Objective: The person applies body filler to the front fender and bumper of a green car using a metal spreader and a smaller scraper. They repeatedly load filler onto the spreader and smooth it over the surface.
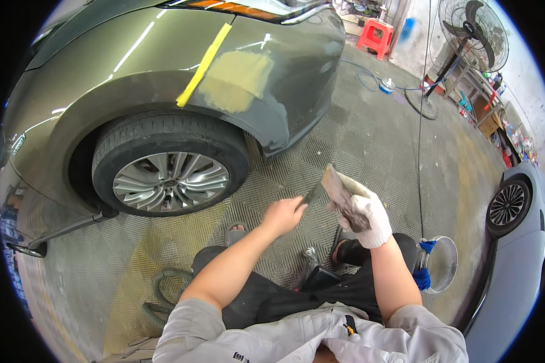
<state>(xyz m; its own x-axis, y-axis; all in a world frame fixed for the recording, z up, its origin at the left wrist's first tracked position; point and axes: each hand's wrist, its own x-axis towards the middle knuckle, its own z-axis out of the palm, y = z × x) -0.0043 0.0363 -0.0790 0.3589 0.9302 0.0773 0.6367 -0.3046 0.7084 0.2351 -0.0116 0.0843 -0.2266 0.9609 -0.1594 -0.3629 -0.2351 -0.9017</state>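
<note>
My bare left hand (pixel 284 214) is closed on the dark handle of what looks like a scraper (pixel 312 193), held up over my lap. Just right of it, my right hand (pixel 369 215), in a white knitted glove, grips a flat, smeared plate (pixel 345 199); where the two tools meet is hard to make out. Beyond my hands is an olive car's front fender (pixel 127 72), with a pale filler patch (pixel 235 78) edged by grey and a strip of yellow tape (pixel 203 65) beside it. The front wheel (pixel 169 181) sits below.
A grey car (pixel 518 260) stands at right, near a bucket with blue cloths (pixel 445 266). A red stool (pixel 374 37), standing fan (pixel 472 33), cluttered rack (pixel 485 112) and hanging cable (pixel 420 151) are behind. A green hose (pixel 163 284) lies by my left leg.
</note>
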